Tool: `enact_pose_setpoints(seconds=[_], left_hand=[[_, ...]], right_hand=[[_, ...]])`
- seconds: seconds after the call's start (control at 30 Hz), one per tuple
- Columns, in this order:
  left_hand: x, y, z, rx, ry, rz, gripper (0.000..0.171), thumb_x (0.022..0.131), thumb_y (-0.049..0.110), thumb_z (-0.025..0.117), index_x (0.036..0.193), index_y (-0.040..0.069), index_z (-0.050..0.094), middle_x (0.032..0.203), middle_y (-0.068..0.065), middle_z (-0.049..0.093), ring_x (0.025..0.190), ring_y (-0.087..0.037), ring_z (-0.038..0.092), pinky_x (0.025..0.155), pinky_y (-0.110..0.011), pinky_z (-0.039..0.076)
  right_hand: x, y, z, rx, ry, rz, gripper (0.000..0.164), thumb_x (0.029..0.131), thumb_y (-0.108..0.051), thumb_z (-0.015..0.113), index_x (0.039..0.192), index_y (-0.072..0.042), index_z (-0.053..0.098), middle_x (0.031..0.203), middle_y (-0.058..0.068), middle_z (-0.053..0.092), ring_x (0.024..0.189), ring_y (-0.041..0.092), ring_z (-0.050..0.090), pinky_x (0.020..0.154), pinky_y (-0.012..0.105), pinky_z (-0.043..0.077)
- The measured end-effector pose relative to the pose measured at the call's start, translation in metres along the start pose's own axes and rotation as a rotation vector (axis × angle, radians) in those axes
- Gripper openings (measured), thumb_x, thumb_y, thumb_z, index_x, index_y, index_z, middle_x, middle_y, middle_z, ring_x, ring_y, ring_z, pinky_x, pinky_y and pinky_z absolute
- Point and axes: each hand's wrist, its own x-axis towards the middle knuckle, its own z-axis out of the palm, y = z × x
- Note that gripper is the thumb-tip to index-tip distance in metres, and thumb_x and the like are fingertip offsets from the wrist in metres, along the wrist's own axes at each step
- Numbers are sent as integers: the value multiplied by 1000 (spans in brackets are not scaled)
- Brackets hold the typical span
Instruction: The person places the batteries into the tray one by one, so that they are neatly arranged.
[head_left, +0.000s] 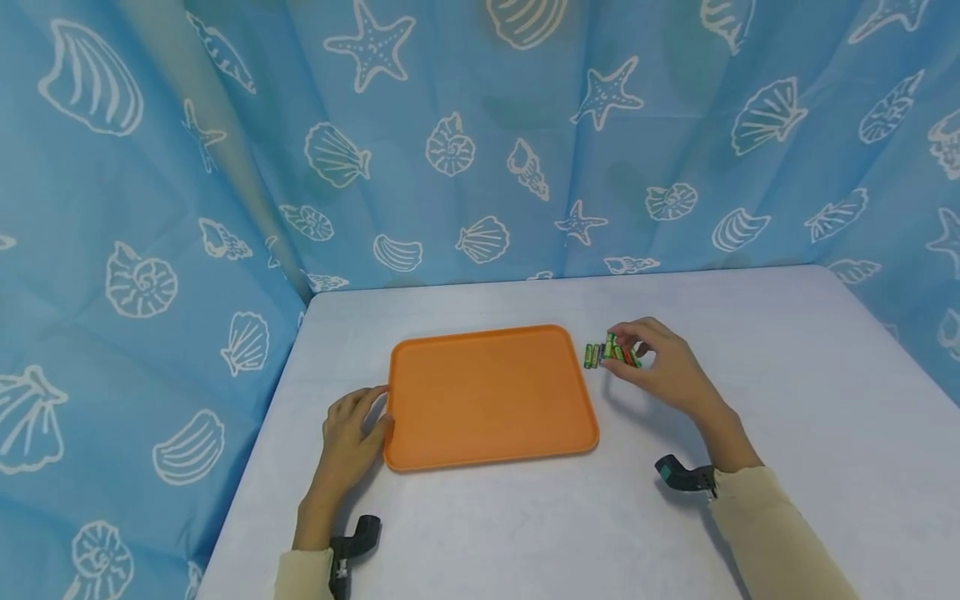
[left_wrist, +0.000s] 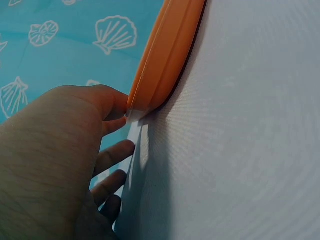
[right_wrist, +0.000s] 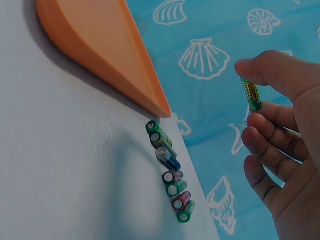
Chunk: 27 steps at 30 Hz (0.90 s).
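Between thumb and forefinger my right hand (head_left: pixel 667 367) pinches a green and yellow battery (right_wrist: pixel 252 94), held up above the table. Its other fingers are loosely bent. Below it, several more batteries (right_wrist: pixel 176 189) in green, blue and pinkish colours lie side by side in a row, just right of an orange tray (head_left: pixel 487 400). My left hand (head_left: pixel 350 440) is at the tray's left edge, thumb and forefinger touching the rim. In the left wrist view its other fingers (left_wrist: pixel 111 185) are spread below the tray corner, holding nothing.
The tray rests on a table covered in white cloth (head_left: pixel 525 525). A blue curtain (head_left: pixel 420 192) with white shells and starfish hangs behind and to the left. Each wrist wears a dark camera mount (head_left: pixel 678 473) above a beige sleeve (head_left: pixel 780 533).
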Motion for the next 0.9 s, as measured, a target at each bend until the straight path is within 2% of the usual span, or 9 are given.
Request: enact_pose_setpoints(seconds=[0.2, 0.37, 0.5, 0.67, 0.9], left_hand=[[-1, 0, 0, -4, 2, 5, 45, 100, 26, 57, 144, 17, 53, 145, -15, 44, 141, -37, 24, 112, -61, 14], [-1, 1, -1, -3, -8, -2, 45, 100, 27, 57, 145, 18, 53, 146, -14, 43, 141, -36, 24, 113, -60, 14], [-1, 1, -1, -4, -5, 3, 45, 101, 27, 56, 145, 18, 53, 146, -15, 43, 141, -36, 24, 112, -60, 14], [0, 0, -1, -5, -7, 4, 46, 101, 27, 56, 145, 19, 52, 147, -14, 43, 141, -36, 24, 113, -60, 13], [0, -1, 0, 1, -18, -3, 46, 101, 27, 57, 146, 20, 52, 147, -13, 43, 142, -35, 23, 114, -59, 13]], right_hand=[[1, -8, 2, 6, -7, 6, 42, 86, -26, 80, 122, -8, 66, 104, 8, 61, 92, 21, 56, 78, 38, 50], [2, -14, 3, 12, -5, -2, 42, 86, -25, 81, 122, -8, 66, 103, 5, 61, 92, 22, 58, 78, 35, 51], [4, -20, 4, 30, -15, 13, 43, 86, -28, 81, 122, -10, 66, 104, 4, 61, 92, 27, 59, 78, 40, 53], [6, -27, 8, 40, -38, 47, 45, 86, -31, 80, 124, -11, 65, 107, 5, 61, 96, 25, 58, 80, 47, 51], [6, -30, 15, 26, -49, 54, 46, 87, -32, 80, 125, -11, 65, 108, 7, 61, 99, 25, 59, 83, 49, 52]])
